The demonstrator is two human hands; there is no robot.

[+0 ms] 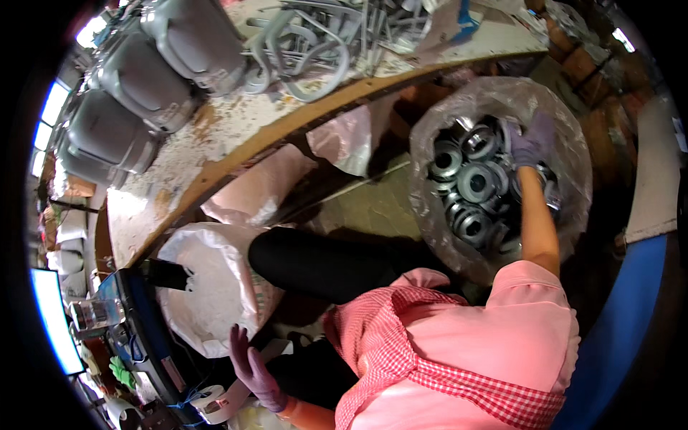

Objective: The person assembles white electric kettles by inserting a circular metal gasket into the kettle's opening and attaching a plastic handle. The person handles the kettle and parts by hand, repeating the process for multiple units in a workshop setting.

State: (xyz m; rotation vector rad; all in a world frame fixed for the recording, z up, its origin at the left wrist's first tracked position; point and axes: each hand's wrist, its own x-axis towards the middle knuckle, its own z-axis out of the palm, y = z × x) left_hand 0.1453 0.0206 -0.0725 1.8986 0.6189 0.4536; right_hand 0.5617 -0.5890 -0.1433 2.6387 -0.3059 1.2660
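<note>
My right hand, in a purple glove, reaches down into a large clear plastic bag at the right. Its fingers are closed at the edge of a ring-shaped grey part that stands tilted. Several round grey parts with shiny metal and dark centres lie heaped in the bag around it. My left hand, also gloved in purple, is held up at the lower left with its fingers stretched out and nothing in it. Close by stands a sack with a white liner.
Along the far side runs a worn white workbench with a curved wooden edge. Grey appliance housings stand on its left, and loose grey handle-shaped pieces are piled beside them. A tape roll lies at the lower left, below a lit screen.
</note>
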